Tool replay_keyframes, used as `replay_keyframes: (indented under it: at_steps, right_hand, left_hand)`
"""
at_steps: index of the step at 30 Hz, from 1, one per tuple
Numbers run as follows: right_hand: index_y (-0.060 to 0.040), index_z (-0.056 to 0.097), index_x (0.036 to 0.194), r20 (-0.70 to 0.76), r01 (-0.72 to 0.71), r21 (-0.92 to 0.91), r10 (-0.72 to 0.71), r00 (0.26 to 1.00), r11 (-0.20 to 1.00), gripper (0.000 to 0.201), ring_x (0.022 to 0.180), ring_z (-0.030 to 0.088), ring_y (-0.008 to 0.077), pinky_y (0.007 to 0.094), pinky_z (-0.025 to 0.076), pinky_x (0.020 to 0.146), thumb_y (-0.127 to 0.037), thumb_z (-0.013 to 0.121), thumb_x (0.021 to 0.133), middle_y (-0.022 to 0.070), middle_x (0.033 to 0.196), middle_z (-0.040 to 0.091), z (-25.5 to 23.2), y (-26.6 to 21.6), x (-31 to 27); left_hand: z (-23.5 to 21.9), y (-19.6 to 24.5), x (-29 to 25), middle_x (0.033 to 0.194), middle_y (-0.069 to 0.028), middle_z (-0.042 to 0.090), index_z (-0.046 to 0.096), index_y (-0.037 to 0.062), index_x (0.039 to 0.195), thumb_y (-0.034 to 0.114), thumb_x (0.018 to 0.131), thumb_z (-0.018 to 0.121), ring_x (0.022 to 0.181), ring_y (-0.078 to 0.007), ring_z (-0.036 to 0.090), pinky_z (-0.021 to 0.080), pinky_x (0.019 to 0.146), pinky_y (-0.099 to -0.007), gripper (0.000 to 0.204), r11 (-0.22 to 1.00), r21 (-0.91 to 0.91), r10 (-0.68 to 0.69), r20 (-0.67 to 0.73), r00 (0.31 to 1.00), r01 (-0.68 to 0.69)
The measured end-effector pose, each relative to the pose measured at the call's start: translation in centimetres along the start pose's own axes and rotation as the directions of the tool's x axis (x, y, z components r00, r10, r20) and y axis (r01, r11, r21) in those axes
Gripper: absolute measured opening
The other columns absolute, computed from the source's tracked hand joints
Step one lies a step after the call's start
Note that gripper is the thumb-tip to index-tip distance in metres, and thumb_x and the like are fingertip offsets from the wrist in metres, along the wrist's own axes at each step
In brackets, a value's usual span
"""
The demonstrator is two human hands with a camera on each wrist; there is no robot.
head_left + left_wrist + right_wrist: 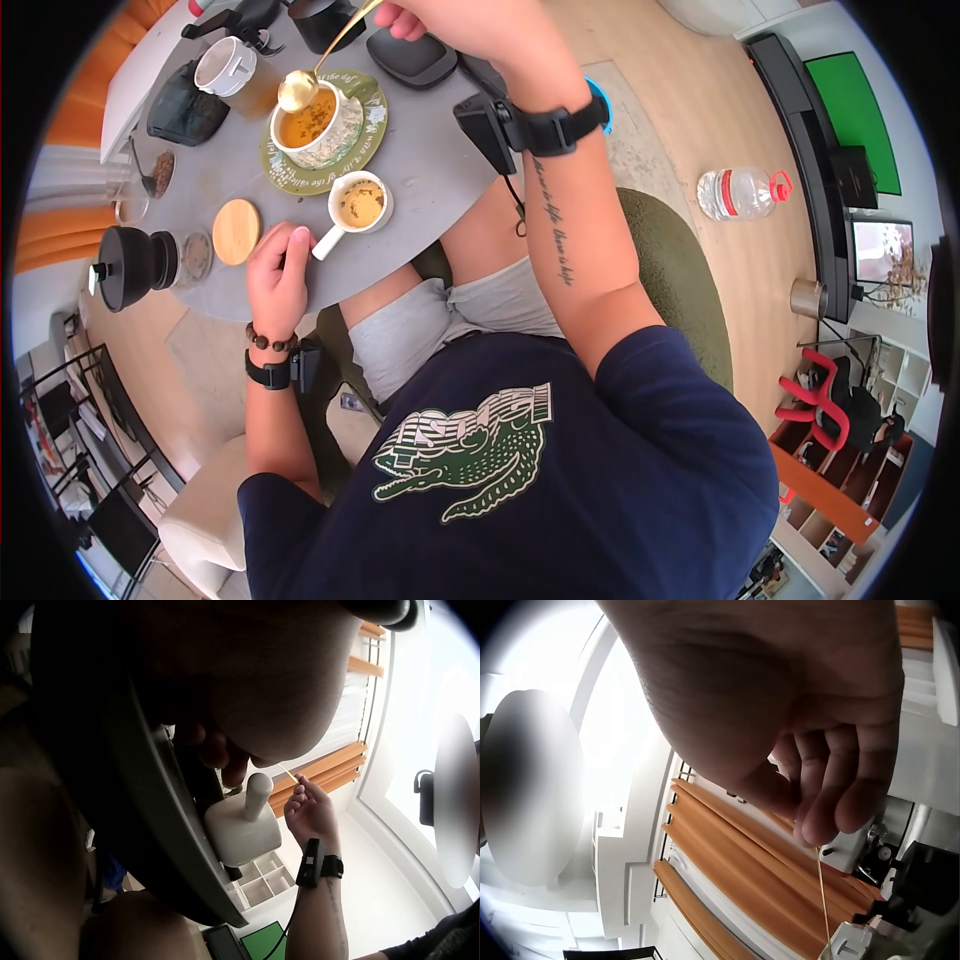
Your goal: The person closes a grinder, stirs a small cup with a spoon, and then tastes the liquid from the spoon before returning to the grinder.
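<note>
My right hand [470,28] pinches the thin handle of a gold spoon [298,91] between thumb and fingers. The spoon's bowl hangs tilted over the rim of a patterned white cup [335,143], which holds amber liquid with dark bits floating in it. Under the cup lies a green plate [373,112] with white lettering. Fingers loosely curled, my left hand [278,275] rests at the table's near edge and holds nothing. Beside its thumb is the white handle of a small pan-shaped cup [337,232] with pale yellow liquid and dark bits. A round wooden lid [237,232] lies just beyond that hand.
On the grey table [430,180] stand a lidded clear jug [225,72], a dark container [188,112] and a black rounded case [412,58]. A black grinder-like device [128,268] is at the left edge. A large water bottle [740,193] is on the floor to the right.
</note>
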State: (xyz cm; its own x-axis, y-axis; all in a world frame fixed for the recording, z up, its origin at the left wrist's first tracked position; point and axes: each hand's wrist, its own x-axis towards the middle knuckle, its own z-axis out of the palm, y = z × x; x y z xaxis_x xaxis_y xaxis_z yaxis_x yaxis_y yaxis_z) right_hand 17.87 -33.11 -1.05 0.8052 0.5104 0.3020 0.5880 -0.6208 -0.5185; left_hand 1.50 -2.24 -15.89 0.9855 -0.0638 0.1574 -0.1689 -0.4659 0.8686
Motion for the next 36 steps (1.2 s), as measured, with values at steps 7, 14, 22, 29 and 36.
replay_keyframes:
  at_steps: [7, 14, 22, 29, 36]
  right_hand:
    - [-0.0082, 0.074, 0.138, -0.154, 0.24, -0.15, -0.262, 0.953, 0.959, 0.045, 0.107, 0.076, 0.0356, 0.0465, 0.057, 0.097, -0.039, 0.06, 0.109, 0.0203, 0.124, 0.079, 5.3, 2.1, 4.3]
    - [-0.004, 0.077, 0.131, -0.219, 0.053, 0.101, -0.03, 0.975, 0.994, 0.042, 0.111, 0.075, 0.0423, 0.0487, 0.057, 0.096, -0.036, 0.069, 0.105, 0.0254, 0.124, 0.078, 5.1, 0.1, 4.8]
    - [-0.0045, 0.083, 0.117, -0.214, 0.098, 0.212, -0.051, 0.975, 0.972, 0.018, 0.074, 0.075, 0.0101, 0.0252, 0.061, 0.072, -0.015, 0.076, 0.105, 0.0063, 0.085, 0.081, 7.6, -0.7, 3.6]
    - [-0.0046, 0.082, 0.111, -0.239, 0.077, 0.266, -0.011, 0.971, 0.961, 0.016, 0.069, 0.076, 0.0211, 0.0307, 0.057, 0.066, -0.016, 0.075, 0.102, 0.0131, 0.082, 0.079, 8.1, -0.8, 2.6]
    - [-0.0011, 0.081, 0.113, -0.16, -0.047, 0.369, 0.113, 0.981, 0.928, 0.021, 0.072, 0.076, 0.0113, 0.028, 0.058, 0.067, -0.02, 0.074, 0.106, 0.0079, 0.08, 0.08, 8.7, -0.2, 2.1]
  left_hand:
    - [0.0, -0.2, 0.1, 0.081, -0.0084, 0.059, 0.066, -0.0037, 0.09, 0.015, 0.112, 0.064, 0.075, -0.0203, 0.052, 0.043, 0.07, -0.0349, 0.029, 1.0, -0.005, -0.007, -0.01, 1.0, 0.007]
    - [-0.2, 0.6, 0.3, 0.078, -0.0099, 0.06, 0.068, -0.0022, 0.089, 0.012, 0.109, 0.067, 0.073, -0.0236, 0.055, 0.045, 0.069, -0.0368, 0.025, 1.0, 0.013, 0.017, -0.028, 0.999, -0.017]
    - [-0.5, 0.3, 0.2, 0.08, -0.0101, 0.061, 0.067, -0.0017, 0.088, 0.013, 0.109, 0.065, 0.077, -0.0256, 0.057, 0.046, 0.072, -0.0377, 0.026, 0.998, 0.04, 0.058, -0.016, 0.998, -0.057]
    - [-0.5, 0.3, 0.2, 0.079, -0.0111, 0.058, 0.067, -0.0015, 0.088, 0.015, 0.11, 0.066, 0.075, -0.0267, 0.054, 0.045, 0.072, -0.0388, 0.028, 0.997, 0.024, 0.08, -0.021, 0.997, -0.079]
    - [-0.6, -0.2, 0.2, 0.079, -0.0104, 0.06, 0.068, -0.0009, 0.089, 0.017, 0.111, 0.066, 0.076, -0.0264, 0.055, 0.046, 0.072, -0.039, 0.029, 0.996, 0.039, 0.076, 0.006, 0.997, -0.077]
